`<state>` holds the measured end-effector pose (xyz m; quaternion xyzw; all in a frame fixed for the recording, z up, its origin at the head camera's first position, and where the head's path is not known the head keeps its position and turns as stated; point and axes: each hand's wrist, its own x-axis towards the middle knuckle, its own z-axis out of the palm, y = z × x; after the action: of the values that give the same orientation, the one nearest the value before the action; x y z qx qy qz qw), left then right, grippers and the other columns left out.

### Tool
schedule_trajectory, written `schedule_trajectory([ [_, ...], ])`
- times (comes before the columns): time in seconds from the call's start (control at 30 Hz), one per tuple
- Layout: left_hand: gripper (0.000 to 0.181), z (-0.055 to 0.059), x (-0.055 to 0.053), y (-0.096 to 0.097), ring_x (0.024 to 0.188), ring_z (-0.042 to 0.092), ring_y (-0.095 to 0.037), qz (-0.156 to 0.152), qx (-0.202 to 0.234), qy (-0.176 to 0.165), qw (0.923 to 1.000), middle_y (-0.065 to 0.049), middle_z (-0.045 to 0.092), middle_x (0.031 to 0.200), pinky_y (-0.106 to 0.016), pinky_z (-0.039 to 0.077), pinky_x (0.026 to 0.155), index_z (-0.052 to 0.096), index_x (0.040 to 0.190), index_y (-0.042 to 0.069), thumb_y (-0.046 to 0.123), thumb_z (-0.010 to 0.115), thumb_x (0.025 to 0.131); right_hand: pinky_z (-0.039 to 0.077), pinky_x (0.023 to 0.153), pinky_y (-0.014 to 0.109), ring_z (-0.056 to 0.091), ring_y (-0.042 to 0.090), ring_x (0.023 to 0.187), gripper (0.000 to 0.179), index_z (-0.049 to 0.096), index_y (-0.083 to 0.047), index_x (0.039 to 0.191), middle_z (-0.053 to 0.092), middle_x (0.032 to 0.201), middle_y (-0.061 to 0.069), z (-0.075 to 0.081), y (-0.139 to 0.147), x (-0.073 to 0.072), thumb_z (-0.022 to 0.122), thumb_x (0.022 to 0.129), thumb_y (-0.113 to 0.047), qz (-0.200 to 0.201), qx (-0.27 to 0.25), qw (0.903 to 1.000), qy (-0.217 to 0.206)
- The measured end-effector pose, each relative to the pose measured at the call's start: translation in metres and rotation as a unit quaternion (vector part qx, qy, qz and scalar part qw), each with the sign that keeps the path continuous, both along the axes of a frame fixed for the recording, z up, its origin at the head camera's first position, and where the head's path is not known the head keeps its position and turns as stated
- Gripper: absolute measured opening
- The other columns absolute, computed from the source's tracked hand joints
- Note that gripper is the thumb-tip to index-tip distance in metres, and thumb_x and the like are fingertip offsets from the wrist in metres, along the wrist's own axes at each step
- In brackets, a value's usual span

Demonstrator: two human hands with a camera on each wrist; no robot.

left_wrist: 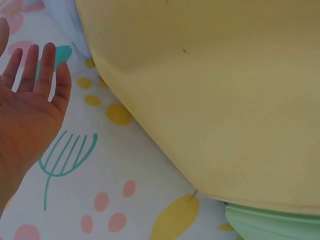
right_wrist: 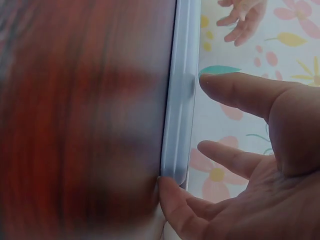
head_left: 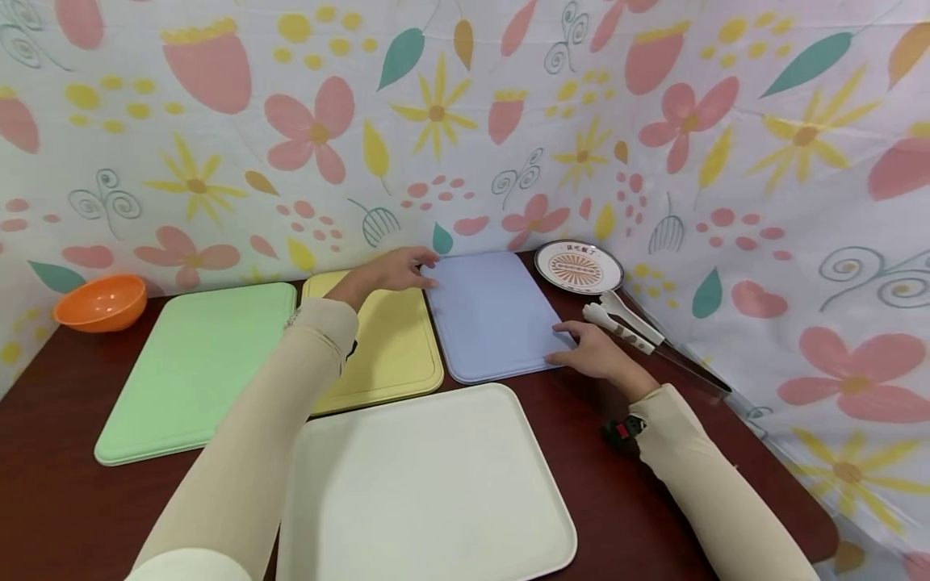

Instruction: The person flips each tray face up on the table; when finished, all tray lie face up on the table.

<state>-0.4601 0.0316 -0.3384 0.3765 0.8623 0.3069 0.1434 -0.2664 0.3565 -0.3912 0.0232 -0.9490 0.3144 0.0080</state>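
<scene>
A pale blue rectangular board (head_left: 494,311), like a cutting board, lies flat on the dark table, right of a yellow board (head_left: 395,347). My left hand (head_left: 395,270) is above the yellow board's far end, fingers reaching toward the blue board's far left corner. In the left wrist view that hand (left_wrist: 32,95) has spread, relaxed fingers and holds nothing. At the blue board's near right corner is my right hand (head_left: 590,352), thumb and fingers apart. The right wrist view shows a fingertip close against the blue board's edge (right_wrist: 181,100); contact is unclear.
A green board (head_left: 196,363) lies left of the yellow one, with an orange bowl (head_left: 102,305) beyond it. A cream tray (head_left: 429,492) lies in front. At the right are a patterned plate (head_left: 579,269) and tongs (head_left: 654,335), beside the floral cloth wall (head_left: 465,121).
</scene>
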Motion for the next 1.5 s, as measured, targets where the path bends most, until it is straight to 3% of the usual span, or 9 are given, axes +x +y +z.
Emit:
schedule_trajectory([
  [0.3, 0.06, -0.008, -0.022, 0.006, 0.137, 0.039, -0.042, 0.015, -0.008, -0.016, 0.9997, -0.025, 0.038, 0.15, -0.047, 0.035, 0.111, 0.041, 0.146, -0.003, 0.023, 0.064, 0.097, 0.042, 0.101, 0.055, 0.05, 0.043, 0.124, 0.059, 0.056, 0.008, 0.133, 0.052, 0.135, 0.031, -0.001, 0.002, 0.001, 0.077, 0.085, -0.02, 0.012, 0.0, 0.9998, -0.013],
  [0.7, 0.06, -0.019, -0.039, 0.018, 0.136, 0.038, -0.04, 0.015, -0.057, 0.013, 0.9982, -0.027, 0.04, 0.148, -0.047, 0.031, 0.113, 0.041, 0.144, -0.008, 0.024, 0.063, 0.098, 0.045, 0.094, 0.05, 0.056, 0.035, 0.109, 0.052, 0.062, 0.007, 0.125, 0.059, 0.125, 0.029, -0.007, 0.007, 0.005, 0.078, 0.081, -0.017, 0.037, 0.012, 0.9993, 0.003],
  [0.9, 0.062, -0.022, -0.041, 0.021, 0.136, 0.038, -0.038, 0.019, -0.072, 0.019, 0.997, -0.026, 0.041, 0.147, -0.047, 0.03, 0.114, 0.041, 0.144, -0.007, 0.024, 0.065, 0.097, 0.042, 0.101, 0.051, 0.054, 0.037, 0.119, 0.057, 0.06, 0.008, 0.126, 0.059, 0.127, 0.029, -0.01, 0.011, 0.003, 0.081, 0.08, -0.017, 0.062, 0.025, 0.9977, 0.011],
  [1.2, 0.068, -0.023, -0.05, 0.025, 0.143, 0.03, -0.036, 0.019, -0.094, -0.002, 0.9953, -0.023, 0.035, 0.154, -0.045, 0.024, 0.117, 0.036, 0.149, -0.004, 0.027, 0.065, 0.097, 0.041, 0.102, 0.053, 0.051, 0.04, 0.12, 0.061, 0.058, 0.009, 0.128, 0.055, 0.127, 0.031, -0.005, 0.013, 0.004, 0.083, 0.076, -0.012, 0.06, 0.044, 0.9971, 0.014],
  [1.5, 0.066, -0.021, -0.05, 0.029, 0.142, 0.029, -0.037, 0.014, -0.107, -0.018, 0.994, -0.025, 0.032, 0.154, -0.046, 0.023, 0.117, 0.035, 0.149, -0.004, 0.026, 0.064, 0.097, 0.04, 0.102, 0.053, 0.048, 0.042, 0.121, 0.064, 0.056, 0.008, 0.13, 0.052, 0.129, 0.032, -0.005, 0.015, 0.005, 0.084, 0.076, -0.013, 0.045, 0.043, 0.998, -0.001],
])
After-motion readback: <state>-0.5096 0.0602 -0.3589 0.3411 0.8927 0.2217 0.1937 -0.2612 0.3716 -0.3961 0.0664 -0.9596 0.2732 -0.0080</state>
